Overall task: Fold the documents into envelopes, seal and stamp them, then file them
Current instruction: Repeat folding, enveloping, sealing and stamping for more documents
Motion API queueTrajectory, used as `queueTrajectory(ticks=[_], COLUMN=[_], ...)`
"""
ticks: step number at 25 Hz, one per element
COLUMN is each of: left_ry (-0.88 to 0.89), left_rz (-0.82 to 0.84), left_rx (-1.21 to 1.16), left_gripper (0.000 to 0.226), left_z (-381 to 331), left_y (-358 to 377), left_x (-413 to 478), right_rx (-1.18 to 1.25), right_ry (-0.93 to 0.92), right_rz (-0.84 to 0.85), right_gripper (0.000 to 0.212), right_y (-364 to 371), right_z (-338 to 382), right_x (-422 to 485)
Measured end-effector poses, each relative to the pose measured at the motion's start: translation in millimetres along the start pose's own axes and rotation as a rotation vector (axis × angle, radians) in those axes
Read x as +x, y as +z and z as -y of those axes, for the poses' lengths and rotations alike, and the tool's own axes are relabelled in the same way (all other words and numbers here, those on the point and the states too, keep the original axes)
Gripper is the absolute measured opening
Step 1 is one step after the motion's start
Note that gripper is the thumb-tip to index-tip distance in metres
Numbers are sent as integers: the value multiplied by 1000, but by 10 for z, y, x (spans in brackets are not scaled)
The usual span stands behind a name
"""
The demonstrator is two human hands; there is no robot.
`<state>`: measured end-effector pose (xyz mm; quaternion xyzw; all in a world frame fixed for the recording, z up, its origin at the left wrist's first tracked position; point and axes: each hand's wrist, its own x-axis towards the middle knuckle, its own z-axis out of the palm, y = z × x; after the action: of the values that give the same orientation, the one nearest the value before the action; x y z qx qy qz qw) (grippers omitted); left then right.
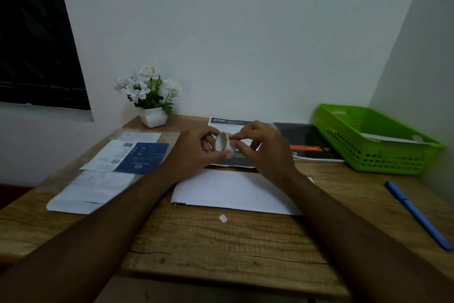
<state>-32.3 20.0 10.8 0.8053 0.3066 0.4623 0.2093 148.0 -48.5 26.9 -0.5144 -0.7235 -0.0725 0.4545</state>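
A: We hold a small white roll of tape with a green edge (224, 144) up in both hands, above the far edge of the white envelope (235, 192) in the middle of the wooden worktop (221, 248). Our left hand (196, 152) pinches the roll from the left, and our right hand (264, 148) has thumb and forefinger pressed together at its green rim, seemingly picking at the loose end.

B: What could go wrong?

A: We judge the end may tear short or stick to our fingertips. A small white scrap (223, 218) lies nearer us on the wood. Crooked tape could also leave the flap gaping.

B: And the envelope's lie?

A: Its long axis runs left to right, slightly skewed, the right end nearer us. We cannot tell which side the flap faces. The roll's open core faces left and toward us.

B: Filing?

A: The green plastic basket (373, 140) waits far right, the printed documents (228, 122) beyond our hands, and a blue pen (417, 214) lies right.
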Motion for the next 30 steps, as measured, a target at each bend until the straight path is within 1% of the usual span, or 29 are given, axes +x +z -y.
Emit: queueTrajectory(ticks=[4, 10, 16, 20, 23, 26, 30], left_ry=[-6, -7, -14, -45, -77, -84, -135], left_rz=[13, 27, 35, 56, 80, 84, 143], left_rx=[15, 46, -14, -100, -157, -213, -229], left_gripper=[54, 53, 58, 63, 65, 64, 66], left_z=[9, 9, 22, 54, 70, 64, 77], left_y=[-4, -9, 2, 10, 1, -21, -16], left_x=[6, 27, 26, 29, 34, 35, 22], right_rx=[-62, -80, -102, 19, 165, 361, 438], right_ry=[-48, -20, -16, 28, 110, 192, 223], right_rz=[3, 54, 88, 146, 208, 267, 326], right_gripper=[11, 8, 10, 9, 13, 20, 17], right_y=[-5, -16, 3, 33, 39, 22, 11], right_z=[15, -9, -41, -54, -57, -68, -92], right_x=[29, 33, 28, 36, 51, 67, 40])
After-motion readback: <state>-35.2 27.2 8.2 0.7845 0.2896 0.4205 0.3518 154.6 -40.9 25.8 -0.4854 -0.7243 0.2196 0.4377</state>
